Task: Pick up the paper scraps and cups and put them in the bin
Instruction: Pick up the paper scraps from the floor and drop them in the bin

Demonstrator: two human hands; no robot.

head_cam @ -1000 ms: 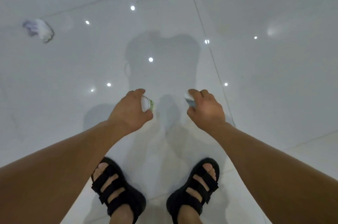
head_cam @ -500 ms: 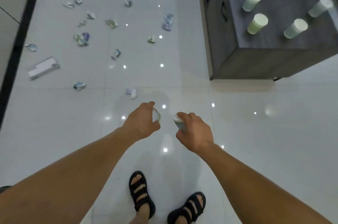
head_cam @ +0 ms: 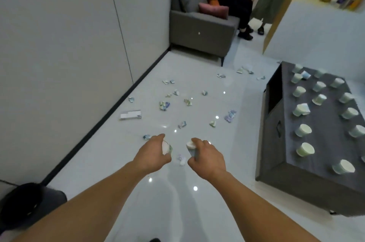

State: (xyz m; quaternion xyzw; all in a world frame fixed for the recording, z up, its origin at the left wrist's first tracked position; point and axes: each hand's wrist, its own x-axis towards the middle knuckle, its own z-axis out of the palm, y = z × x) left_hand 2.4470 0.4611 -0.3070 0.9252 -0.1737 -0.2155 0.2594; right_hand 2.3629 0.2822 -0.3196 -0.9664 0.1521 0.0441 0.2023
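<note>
My left hand [head_cam: 153, 153] grips a small paper cup [head_cam: 166, 148] with a greenish print. My right hand [head_cam: 207, 157] grips another small paper cup [head_cam: 191, 148], pale blue. Both hands are held out in front of me above the white floor. Several crumpled paper scraps [head_cam: 164, 106] lie scattered on the floor ahead, and one scrap [head_cam: 181, 159] shows between my hands. Several more paper cups [head_cam: 303, 130] lie on their sides on the dark low table [head_cam: 292, 182] at the right. A black bin [head_cam: 21, 204] sits at the lower left, partly cut off by the frame's edge.
A grey sofa [head_cam: 197, 30] stands at the back with a person sitting on it; another person stands beside it. A flat white box [head_cam: 130, 114] lies near the left wall's dark skirting. A light partition rises at the back right.
My head has lifted from looking straight down at my sandalled feet to looking across the room. Both hands keep their cups and stay side by side.
</note>
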